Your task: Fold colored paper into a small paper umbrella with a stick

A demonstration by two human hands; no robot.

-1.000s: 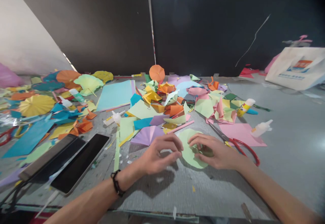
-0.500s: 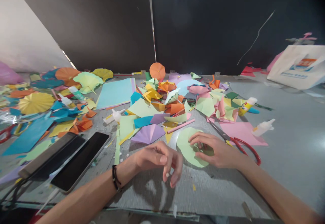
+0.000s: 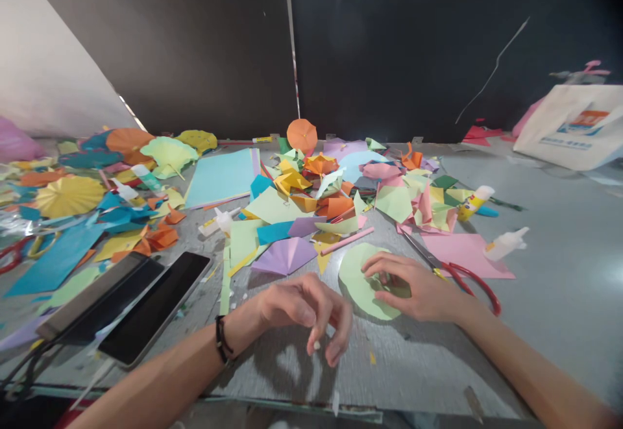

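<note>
Left hand: the left hand [image 3: 304, 312] is curled over the scuffed grey table [image 3: 403, 370], its fingers bent downward and its thumb and fingertips close together. A small white scrap [image 3: 317, 345] shows between them, too small to tell whether it is pinched. A dark bracelet [image 3: 222, 339] circles the wrist.

Right hand: the right hand [image 3: 416, 289] lies on a pale green paper disc [image 3: 355, 280], with fingers and thumb apart over its right side. It looks to be resting there, not clamped, and a darker green patch shows beneath the palm.

Between the hands: they are apart but near each other, with the left hand just below and left of the disc.

Paper disc: it lies flat on the table, in front of the heaped paper and partly under the right hand.

Around the disc: a pleated purple paper fan [image 3: 283, 256] and a pink paper strip [image 3: 347, 241] lie just above it. To its right, red-handled scissors [image 3: 467, 280] rest with their handles on the table and their blades on a pink paper sheet [image 3: 467, 254].

Farther right: a white glue bottle [image 3: 506, 244] stands tipped on its side near a yellow glue stick [image 3: 471, 204].

Farther left: a black tablet [image 3: 156, 309] lies beside a second dark device [image 3: 97, 293], and a yellow pleated paper disc [image 3: 69, 196] sits among coloured scraps.
</note>
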